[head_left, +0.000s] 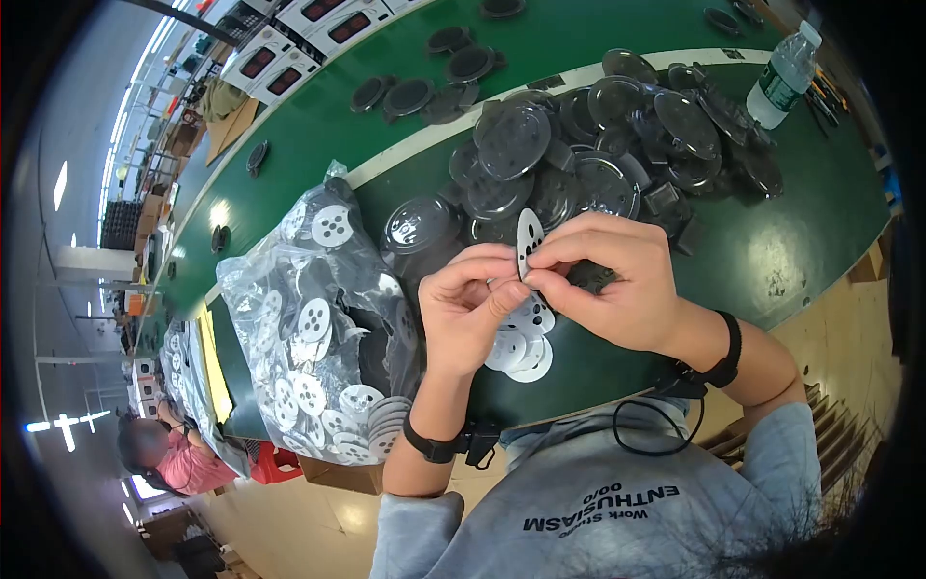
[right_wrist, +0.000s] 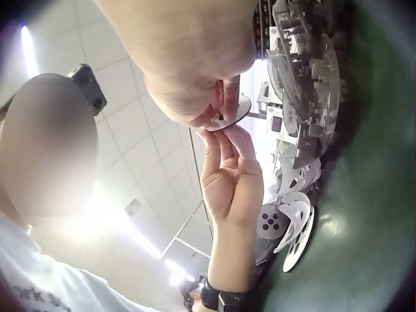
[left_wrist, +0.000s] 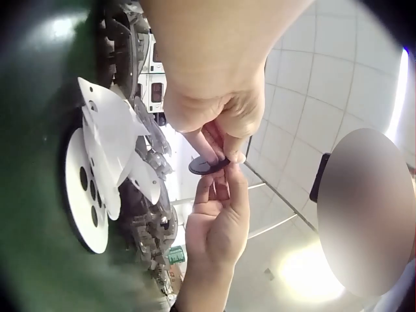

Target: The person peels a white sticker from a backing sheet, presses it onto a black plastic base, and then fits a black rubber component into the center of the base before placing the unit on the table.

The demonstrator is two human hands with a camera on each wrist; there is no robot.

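Both hands meet in front of the body, holding one thin round disc (head_left: 529, 243) with dark holes, nearly edge-on in the head view. The right hand (head_left: 612, 275) pinches it between thumb and fingers. At its lower left edge, the left hand (head_left: 470, 307) pinches it with thumb and fingertips. One face looks dark in the left wrist view, where the disc (left_wrist: 205, 166) lies between the fingertips; the right wrist view shows a pale face on the disc (right_wrist: 236, 116). Beneath the hands, several loose white discs (head_left: 529, 361) lie overlapping on the green table (head_left: 386, 183).
A clear plastic bag (head_left: 253, 333) of white holed discs stands left of the hands. Beyond them is a heap of dark round plastic parts (head_left: 511, 140). A water bottle (head_left: 783, 77) stands at the far right. Farther left, another person (head_left: 188, 461) sits by the table.
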